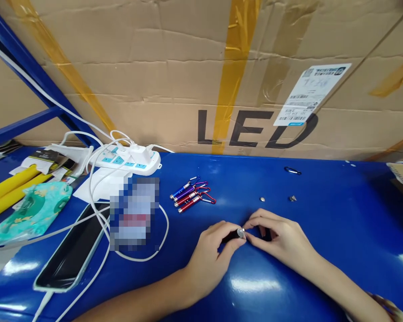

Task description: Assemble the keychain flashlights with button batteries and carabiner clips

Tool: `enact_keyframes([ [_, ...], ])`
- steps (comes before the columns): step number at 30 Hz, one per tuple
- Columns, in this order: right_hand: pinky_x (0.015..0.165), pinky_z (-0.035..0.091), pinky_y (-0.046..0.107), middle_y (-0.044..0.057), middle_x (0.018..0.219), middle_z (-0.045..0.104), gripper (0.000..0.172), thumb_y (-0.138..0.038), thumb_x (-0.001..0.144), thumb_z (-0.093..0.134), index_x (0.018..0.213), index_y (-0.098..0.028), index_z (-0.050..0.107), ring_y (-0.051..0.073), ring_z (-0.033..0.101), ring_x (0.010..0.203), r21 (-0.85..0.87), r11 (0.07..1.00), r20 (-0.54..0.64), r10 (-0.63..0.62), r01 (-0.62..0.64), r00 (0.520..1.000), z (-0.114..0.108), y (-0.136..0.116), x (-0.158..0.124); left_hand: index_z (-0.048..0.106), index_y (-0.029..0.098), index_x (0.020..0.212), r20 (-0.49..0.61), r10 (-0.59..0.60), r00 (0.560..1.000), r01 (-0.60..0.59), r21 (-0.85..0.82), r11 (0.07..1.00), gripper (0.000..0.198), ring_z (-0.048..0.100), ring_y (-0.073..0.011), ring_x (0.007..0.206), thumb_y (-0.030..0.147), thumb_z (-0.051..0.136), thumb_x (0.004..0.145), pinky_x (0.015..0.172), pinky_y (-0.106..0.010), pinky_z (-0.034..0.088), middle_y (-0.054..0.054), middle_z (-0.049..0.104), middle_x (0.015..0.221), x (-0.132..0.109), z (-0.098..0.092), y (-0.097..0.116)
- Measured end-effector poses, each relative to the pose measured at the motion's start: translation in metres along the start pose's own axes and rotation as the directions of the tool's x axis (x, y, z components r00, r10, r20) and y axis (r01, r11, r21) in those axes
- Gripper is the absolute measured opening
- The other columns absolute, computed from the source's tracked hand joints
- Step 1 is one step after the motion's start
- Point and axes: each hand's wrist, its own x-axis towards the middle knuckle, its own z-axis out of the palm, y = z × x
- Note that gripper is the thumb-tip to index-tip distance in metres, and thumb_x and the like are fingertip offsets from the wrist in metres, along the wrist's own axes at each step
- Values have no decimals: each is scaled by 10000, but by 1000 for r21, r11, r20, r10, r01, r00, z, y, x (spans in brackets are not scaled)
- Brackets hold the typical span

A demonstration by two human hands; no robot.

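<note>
My left hand (210,250) is closed around a small black keychain light (229,236), its silver round end facing right. The fingertips of my right hand (282,235) are pinched together at that silver end; what they hold is too small to make out. Something dark shows beneath its curled fingers. Beyond the hands lie a small silver button cell (262,199) and a little group of silver metal bits (292,198). Farther back rests a black carabiner (293,171). Left of these, several slim metal keychain lights (190,196) in blue, purple and red lie side by side with carabiners attached.
A white power strip (143,165) with plugs and looping white cables sits at the back left. Near it are a phone (70,250), a blurred-out item (134,214), a teal packet (36,205) and yellow tubes (16,185). A large cardboard box (174,80) stands behind the blue table (339,232).
</note>
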Motion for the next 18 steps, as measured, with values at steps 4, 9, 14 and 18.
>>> enact_keyframes([
  [4, 446, 449, 199, 19, 777, 622, 54, -180, 805, 609, 818, -204, 656, 70, 507, 498, 74, 992, -270, -77, 101, 960, -3, -10, -2, 642, 161, 809, 5, -10, 1000, 10, 5, 1000, 133, 564, -124, 741, 84, 542, 850, 718, -180, 403, 6, 636, 784, -1, 0, -2],
  [9, 441, 475, 182, 14, 760, 614, 126, -111, 784, 638, 866, -206, 651, 65, 531, 501, 127, 966, -333, -171, 224, 927, -8, -21, -5, 681, 153, 837, 30, 17, 999, -18, 57, 998, 119, 569, -137, 722, 74, 593, 836, 723, -201, 413, -6, 662, 782, -1, -1, -3],
  [14, 474, 491, 183, 12, 730, 649, 159, -120, 807, 616, 928, -216, 656, 87, 598, 550, 38, 951, -267, -286, 307, 920, -10, -23, -4, 700, 135, 857, 46, 5, 999, -9, 91, 996, 116, 568, -148, 699, 89, 594, 845, 695, -219, 417, -20, 653, 749, 0, -1, -4],
  [18, 498, 494, 182, 13, 750, 652, 142, -129, 830, 594, 930, -211, 652, 83, 609, 567, 6, 948, -236, -307, 317, 922, -10, -19, -5, 704, 140, 861, 56, 0, 998, -5, 92, 996, 126, 578, -155, 709, 95, 587, 851, 691, -226, 417, -24, 653, 755, 1, 0, -6],
])
